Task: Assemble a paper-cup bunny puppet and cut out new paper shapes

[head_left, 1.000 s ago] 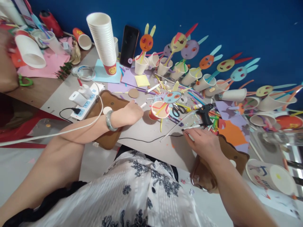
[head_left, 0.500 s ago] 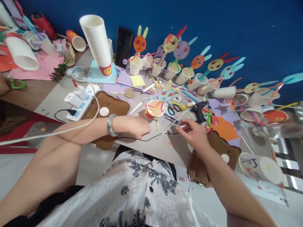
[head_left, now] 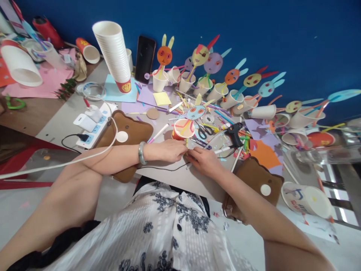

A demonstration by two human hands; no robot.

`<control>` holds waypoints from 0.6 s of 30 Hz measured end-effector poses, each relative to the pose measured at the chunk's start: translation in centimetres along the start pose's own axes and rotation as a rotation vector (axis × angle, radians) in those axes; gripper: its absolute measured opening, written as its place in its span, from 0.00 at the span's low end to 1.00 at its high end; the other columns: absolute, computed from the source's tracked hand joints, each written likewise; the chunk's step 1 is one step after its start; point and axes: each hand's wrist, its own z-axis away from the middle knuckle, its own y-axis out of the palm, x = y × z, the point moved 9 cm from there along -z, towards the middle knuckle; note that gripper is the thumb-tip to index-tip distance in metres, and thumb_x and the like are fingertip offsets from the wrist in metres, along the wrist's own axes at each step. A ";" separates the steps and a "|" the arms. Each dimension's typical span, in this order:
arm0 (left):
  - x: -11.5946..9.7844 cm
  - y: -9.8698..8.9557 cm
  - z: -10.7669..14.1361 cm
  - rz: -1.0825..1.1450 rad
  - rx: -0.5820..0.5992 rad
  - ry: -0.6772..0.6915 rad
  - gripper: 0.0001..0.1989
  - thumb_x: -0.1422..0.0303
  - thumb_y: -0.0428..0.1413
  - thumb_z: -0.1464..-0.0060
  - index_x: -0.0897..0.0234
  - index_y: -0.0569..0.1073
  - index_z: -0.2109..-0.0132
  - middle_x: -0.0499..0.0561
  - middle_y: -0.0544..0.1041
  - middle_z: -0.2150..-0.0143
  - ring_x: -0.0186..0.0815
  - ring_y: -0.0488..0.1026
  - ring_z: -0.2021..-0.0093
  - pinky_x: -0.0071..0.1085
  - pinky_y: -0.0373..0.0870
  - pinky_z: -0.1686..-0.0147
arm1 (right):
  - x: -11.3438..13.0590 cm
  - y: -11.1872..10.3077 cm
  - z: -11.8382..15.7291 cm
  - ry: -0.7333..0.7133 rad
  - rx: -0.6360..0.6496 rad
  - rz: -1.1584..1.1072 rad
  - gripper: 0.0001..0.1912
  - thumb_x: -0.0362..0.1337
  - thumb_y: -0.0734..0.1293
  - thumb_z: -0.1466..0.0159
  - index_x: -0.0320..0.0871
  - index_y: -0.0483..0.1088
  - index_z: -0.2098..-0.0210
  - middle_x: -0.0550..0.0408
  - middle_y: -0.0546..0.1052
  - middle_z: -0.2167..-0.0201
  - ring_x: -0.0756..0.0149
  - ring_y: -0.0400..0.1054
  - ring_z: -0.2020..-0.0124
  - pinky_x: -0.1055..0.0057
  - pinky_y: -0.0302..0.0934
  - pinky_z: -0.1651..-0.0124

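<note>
Nearest the camera, a long white cord [head_left: 34, 171] crosses the person's left forearm [head_left: 115, 158] and loops over by a white power strip with blue socket panels [head_left: 97, 130], so a quick swing of that arm might tug it. The left hand [head_left: 173, 151] and right hand [head_left: 205, 161] meet fingertip to fingertip, fingers curled in, around the low end of a thin yellow strip [head_left: 186, 142]; can't tell whether either one actually grips it, since the fingers hide that spot. A thin black cable [head_left: 169, 170] runs along the tabletop close by, an easy snag for a low wrist. Just past the hands is the red-and-white paper cup [head_left: 175, 134], with the strip hanging at its near side. It's likely very light, so pulling the strip could tip it, and the light-blue paper rabbit face [head_left: 195, 112] leaning out over the rim probably makes it top-heavy. Further right sits a black glue gun [head_left: 234, 134]; if it's hot, which the view doesn't show, a stray right elbow or knuckle might pay for it.
</note>
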 end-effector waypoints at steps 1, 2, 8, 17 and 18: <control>0.2 0.1 -0.1 0.002 -0.012 -0.001 0.11 0.74 0.50 0.34 0.69 0.79 0.55 0.60 0.81 0.52 0.40 0.77 0.57 0.34 0.70 0.58 | 0.2 0.3 -0.2 -0.005 0.021 0.038 0.19 0.42 0.59 0.23 0.43 0.80 0.56 0.48 0.79 0.66 0.61 0.71 0.68 0.66 0.52 0.66; 0.4 0.2 -0.2 0.003 -0.020 -0.002 0.11 0.74 0.50 0.33 0.69 0.78 0.54 0.60 0.80 0.51 0.40 0.76 0.57 0.34 0.70 0.58 | 0.2 0.4 -0.3 0.007 0.034 0.067 0.20 0.43 0.59 0.22 0.42 0.80 0.57 0.47 0.79 0.66 0.61 0.71 0.68 0.65 0.51 0.66; 1.2 0.7 -0.2 0.041 -0.042 0.000 0.12 0.73 0.49 0.32 0.68 0.78 0.53 0.59 0.78 0.46 0.38 0.75 0.58 0.35 0.69 0.57 | -2.9 0.6 -0.5 0.215 0.097 0.161 0.16 0.38 0.59 0.24 0.39 0.78 0.56 0.43 0.80 0.60 0.59 0.72 0.65 0.65 0.49 0.66; 2.7 0.5 -1.2 0.451 -0.151 -0.075 0.06 0.79 0.55 0.41 0.68 0.76 0.63 0.50 0.78 0.65 0.32 0.70 0.65 0.29 0.65 0.63 | -7.2 -1.2 0.9 0.404 -0.055 0.122 0.15 0.35 0.61 0.30 0.39 0.80 0.56 0.38 0.80 0.54 0.58 0.69 0.68 0.64 0.47 0.70; 3.0 0.6 -1.4 0.527 -0.162 -0.091 0.06 0.79 0.56 0.41 0.68 0.75 0.64 0.49 0.77 0.68 0.31 0.69 0.67 0.28 0.64 0.64 | -7.0 -1.5 1.1 0.402 -0.105 0.060 0.14 0.36 0.63 0.30 0.40 0.80 0.57 0.38 0.80 0.54 0.59 0.69 0.68 0.65 0.49 0.70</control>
